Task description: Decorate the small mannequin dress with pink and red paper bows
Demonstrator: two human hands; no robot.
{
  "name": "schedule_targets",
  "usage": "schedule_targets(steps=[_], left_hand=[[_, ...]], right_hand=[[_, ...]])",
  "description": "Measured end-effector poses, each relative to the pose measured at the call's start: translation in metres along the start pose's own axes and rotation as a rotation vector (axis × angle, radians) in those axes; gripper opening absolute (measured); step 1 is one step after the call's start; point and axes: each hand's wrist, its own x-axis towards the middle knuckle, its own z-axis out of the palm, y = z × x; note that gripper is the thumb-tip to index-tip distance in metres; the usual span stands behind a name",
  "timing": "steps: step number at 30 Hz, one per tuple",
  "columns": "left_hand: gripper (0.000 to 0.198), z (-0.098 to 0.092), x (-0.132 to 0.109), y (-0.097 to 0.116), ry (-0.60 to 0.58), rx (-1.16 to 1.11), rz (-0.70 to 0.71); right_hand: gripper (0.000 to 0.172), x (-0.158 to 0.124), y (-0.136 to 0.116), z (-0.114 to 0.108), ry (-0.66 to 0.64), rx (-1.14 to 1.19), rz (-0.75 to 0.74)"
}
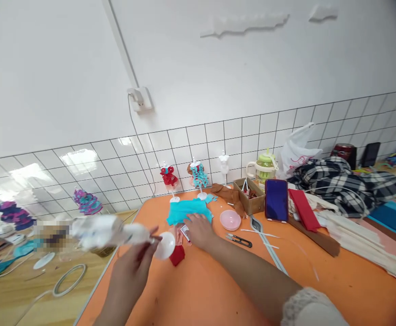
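My left hand (135,265) is closed around the stem of a small white mannequin stand (103,232), tipped on its side and smeared by motion. Its round white base (166,246) points toward my right hand (200,231). That hand lies with its fingers out on a turquoise cloth (186,209) on the table. Between the hands are a small printed card (185,233), some pink fabric and a dark red cloth piece (176,256). Thread snips (239,240) and a pink bowl (230,220) lie to the right of my right hand.
Dressed mini mannequins (168,177) and a bare white one (224,164) stand along the tiled wall. A wooden box (250,195), propped phone (276,200), lidded cup (266,166) and checked cloth (337,181) are at right. A second wooden table (79,294) adjoins at left.
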Motion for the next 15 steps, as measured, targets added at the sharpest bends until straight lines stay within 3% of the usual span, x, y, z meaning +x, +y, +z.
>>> schedule_targets(steps=[3,7,12,15], left_hand=[[0.027,0.019,0.040,0.024,-0.054,-0.186,0.088],[0.018,0.082,0.068,0.044,-0.204,-0.156,0.158],[0.014,0.165,0.086,0.040,-0.307,-0.077,0.121],[0.013,0.191,0.094,0.029,-0.303,-0.059,0.098]], right_hand=[[0.025,-0.047,0.014,-0.014,0.015,0.028,-0.071],[0.022,-0.117,0.052,-0.025,-0.061,-0.011,0.016],[0.032,-0.185,0.105,-0.041,0.058,0.074,0.088],[0.030,-0.213,0.156,-0.059,0.171,0.018,0.333]])
